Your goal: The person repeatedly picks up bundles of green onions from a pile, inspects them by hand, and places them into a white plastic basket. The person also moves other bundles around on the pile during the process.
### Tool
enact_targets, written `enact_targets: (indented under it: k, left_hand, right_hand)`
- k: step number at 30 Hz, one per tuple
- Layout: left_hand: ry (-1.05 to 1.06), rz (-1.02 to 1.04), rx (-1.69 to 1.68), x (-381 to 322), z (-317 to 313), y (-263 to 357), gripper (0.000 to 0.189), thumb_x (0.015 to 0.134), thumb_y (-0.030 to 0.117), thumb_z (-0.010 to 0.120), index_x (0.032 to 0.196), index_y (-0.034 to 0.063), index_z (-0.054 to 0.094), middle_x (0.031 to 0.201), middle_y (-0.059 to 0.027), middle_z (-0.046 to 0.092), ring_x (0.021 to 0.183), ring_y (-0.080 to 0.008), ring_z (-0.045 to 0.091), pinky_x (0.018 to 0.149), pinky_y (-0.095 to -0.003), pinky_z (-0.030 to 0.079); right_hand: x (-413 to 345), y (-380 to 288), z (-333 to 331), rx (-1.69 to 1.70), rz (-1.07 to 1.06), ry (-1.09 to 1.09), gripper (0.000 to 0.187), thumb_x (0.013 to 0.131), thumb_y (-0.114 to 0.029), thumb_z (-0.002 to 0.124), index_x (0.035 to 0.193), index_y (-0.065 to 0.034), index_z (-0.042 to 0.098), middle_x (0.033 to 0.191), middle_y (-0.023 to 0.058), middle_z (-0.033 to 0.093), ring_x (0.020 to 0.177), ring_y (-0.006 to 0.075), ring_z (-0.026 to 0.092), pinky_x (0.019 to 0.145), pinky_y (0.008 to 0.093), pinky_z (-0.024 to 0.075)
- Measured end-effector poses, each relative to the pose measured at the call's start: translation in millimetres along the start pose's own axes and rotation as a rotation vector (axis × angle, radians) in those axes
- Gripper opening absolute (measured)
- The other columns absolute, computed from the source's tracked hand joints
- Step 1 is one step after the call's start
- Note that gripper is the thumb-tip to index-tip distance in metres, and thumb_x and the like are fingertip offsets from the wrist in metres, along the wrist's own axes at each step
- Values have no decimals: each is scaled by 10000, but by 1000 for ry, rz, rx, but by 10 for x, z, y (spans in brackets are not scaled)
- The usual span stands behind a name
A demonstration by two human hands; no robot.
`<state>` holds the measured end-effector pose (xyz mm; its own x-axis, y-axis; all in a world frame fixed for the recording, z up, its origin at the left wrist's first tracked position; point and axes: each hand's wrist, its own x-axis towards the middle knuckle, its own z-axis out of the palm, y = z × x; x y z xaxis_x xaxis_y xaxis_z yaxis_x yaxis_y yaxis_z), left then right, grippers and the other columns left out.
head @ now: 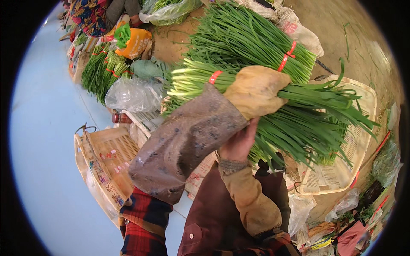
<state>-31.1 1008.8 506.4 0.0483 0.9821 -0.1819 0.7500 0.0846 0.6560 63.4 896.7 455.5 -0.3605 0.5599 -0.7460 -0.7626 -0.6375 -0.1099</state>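
Note:
In a yellowish glove, my left hand (258, 91) grips a bundle of garlic chives (298, 118) from above, around the middle. Its pale stem ends point left, bound by a red tie (215, 77), and the green leaves fan out to the right. A brown oversleeve covers the left forearm. My right hand (238, 144) is bare and holds the same bundle from the near side. Most of its fingers are hidden behind the left sleeve and the leaves. Just beyond lies a large pile of chives (237, 35) with a red tie around its stems.
A cream plastic crate (347, 172) with more chives stands at right. At left are a worn plastic basket (105, 160), a clear plastic bag (134, 94), tied chive bundles (99, 70) and an orange bag (134, 43). Another person (96, 16) sits at the upper left.

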Motion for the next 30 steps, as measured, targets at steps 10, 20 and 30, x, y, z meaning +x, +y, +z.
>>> enact_targets:
  k: [10,20,30]
  left_hand:
    - [-82,-125,189,-509,868,-1376,884,648,201,745,1463,136,409,1503,-131,398,1445,-345,281,1185,-599,130]
    - [89,-117,236,-512,1059,-1442,752,714,309,700,1414,164,467,1446,-101,458,1405,-334,336,1178,-595,155]
    - [200,-54,128,-805,1479,-1496,624,832,343,637,1400,150,466,1423,-100,487,1392,-276,364,1182,-521,203]
  right_hand:
    - [29,105,-645,-870,478,16,333,974,-145,538,1255,33,546,1156,154,650,991,166,620,776,289,535]
    - [820,-476,341,-1684,-697,-452,343,966,-213,606,1231,2,576,1039,171,688,959,253,663,879,347,506]
    - [1871,600,390,-2520,-254,-604,667,789,-584,642,1223,-79,594,1147,231,651,1085,367,626,926,448,492]
